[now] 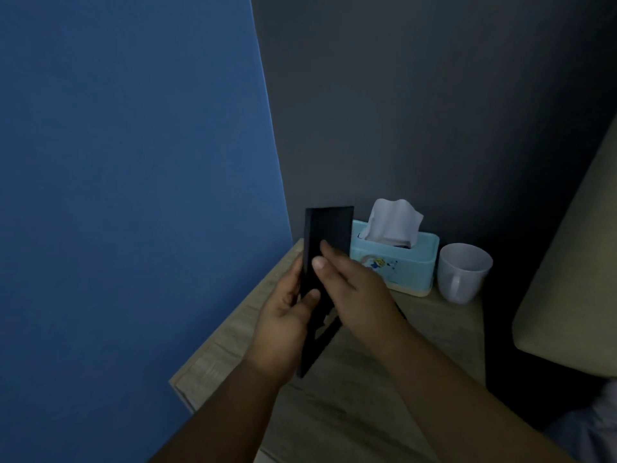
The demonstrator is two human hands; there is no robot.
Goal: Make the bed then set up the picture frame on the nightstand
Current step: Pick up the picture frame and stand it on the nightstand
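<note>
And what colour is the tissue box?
The tissue box is light blue, seen from the head camera.

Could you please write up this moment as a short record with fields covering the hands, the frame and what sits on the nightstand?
left hand: grips the picture frame by its left edge
right hand: fingers pressed on the frame's back
picture frame: dark, held upright above the nightstand, not yet set down
nightstand: light wood
tissue box: pale blue, at the back
cup: white, right of the tissue box
</note>
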